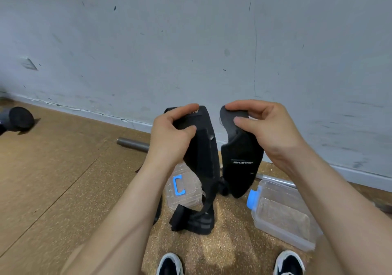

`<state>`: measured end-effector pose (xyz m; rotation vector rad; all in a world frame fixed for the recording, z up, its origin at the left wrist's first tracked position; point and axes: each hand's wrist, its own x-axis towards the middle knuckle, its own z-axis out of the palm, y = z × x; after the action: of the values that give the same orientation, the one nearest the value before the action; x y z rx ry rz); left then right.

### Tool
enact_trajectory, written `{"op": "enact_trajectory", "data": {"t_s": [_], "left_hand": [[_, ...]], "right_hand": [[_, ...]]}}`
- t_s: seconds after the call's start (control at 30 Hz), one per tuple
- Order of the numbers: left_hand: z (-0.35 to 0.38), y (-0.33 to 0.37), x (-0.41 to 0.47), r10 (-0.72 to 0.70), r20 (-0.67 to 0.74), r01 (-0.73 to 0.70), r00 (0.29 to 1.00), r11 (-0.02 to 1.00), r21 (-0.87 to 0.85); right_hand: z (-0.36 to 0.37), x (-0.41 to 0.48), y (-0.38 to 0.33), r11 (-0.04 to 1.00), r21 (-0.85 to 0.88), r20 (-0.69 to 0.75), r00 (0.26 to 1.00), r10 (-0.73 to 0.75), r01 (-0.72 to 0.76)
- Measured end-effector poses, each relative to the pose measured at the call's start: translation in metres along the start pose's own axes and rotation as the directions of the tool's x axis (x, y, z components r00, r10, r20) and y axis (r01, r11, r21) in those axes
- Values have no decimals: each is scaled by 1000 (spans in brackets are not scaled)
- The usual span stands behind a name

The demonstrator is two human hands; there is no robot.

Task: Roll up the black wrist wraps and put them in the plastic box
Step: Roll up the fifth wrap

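Note:
Two black wrist wraps hang in the air in front of me. My left hand [171, 130] pinches the top of the left wrap [203, 151], whose long strap trails down to the floor and bunches there. My right hand [261, 126] pinches the top of the right wrap [241, 164], a shorter padded piece with a small white logo. Below on the floor sits the clear plastic box [282, 213] with a blue latch, open and lying under my right forearm. Its clear lid [182, 187] with a blue clip lies behind the left wrap.
A metal bar [132, 144] lies along the foot of the grey wall. A dark weight [18, 118] rests at the far left. The floor is brown cork-like matting. My two dark shoes [169, 264] show at the bottom edge.

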<state>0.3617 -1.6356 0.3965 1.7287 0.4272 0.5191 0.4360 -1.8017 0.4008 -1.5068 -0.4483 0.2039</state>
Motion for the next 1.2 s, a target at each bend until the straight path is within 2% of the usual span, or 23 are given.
{"op": "enact_trajectory", "data": {"t_s": [0.07, 0.2, 0.27, 0.33, 0.43, 0.53, 0.63, 0.77, 0.87, 0.97, 1.07, 1.13, 1.2], "left_hand": [[-2, 1, -1, 24, 1, -24, 1000, 998, -61], [-4, -1, 0, 45, -38, -50, 998, 987, -152], [-4, -1, 2, 43, -71, -57, 997, 976, -211], [-5, -1, 4, 32, -83, -55, 996, 956, -289], [-5, 0, 5, 27, -45, -42, 999, 924, -380], [-4, 1, 4, 6, -4, -7, 1000, 898, -440], [-4, 2, 6, -33, 12, 34, 999, 824, -565], [-5, 5, 5, -56, 36, 66, 998, 724, -687], [0, 1, 2, -99, 69, 121, 993, 779, -615], [6, -5, -2, -165, 109, 197, 980, 850, -489], [5, -6, -6, -145, 239, 229, 960, 899, -374], [2, -8, -9, -104, 288, 163, 952, 968, -190], [4, -7, -13, -98, 266, 103, 959, 995, -7]], "right_hand": [[0, -2, 0, 1000, 7, 32, 999, 4, -4], [2, -7, -3, 993, 98, 198, 979, 42, -62], [5, -8, -1, 993, 86, 198, 978, 57, -76], [10, -7, 3, 998, 41, 135, 990, 43, -49], [16, -4, 10, 999, -51, 64, 998, 2, 1], [22, -4, 12, 999, -50, 88, 996, -8, 12], [25, -5, 14, 997, -78, 145, 989, -17, 29], [30, -7, 13, 998, -25, 245, 968, 64, -59], [31, -4, 8, 977, 173, 146, 984, 98, -123], [22, 1, 3, 903, 397, 62, 986, 152, -164], [17, 3, 3, 865, 465, 40, 981, 191, -187], [17, 4, 2, 851, 487, 41, 978, 206, -199], [16, 4, 2, 848, 488, 56, 977, 206, -207]]}}
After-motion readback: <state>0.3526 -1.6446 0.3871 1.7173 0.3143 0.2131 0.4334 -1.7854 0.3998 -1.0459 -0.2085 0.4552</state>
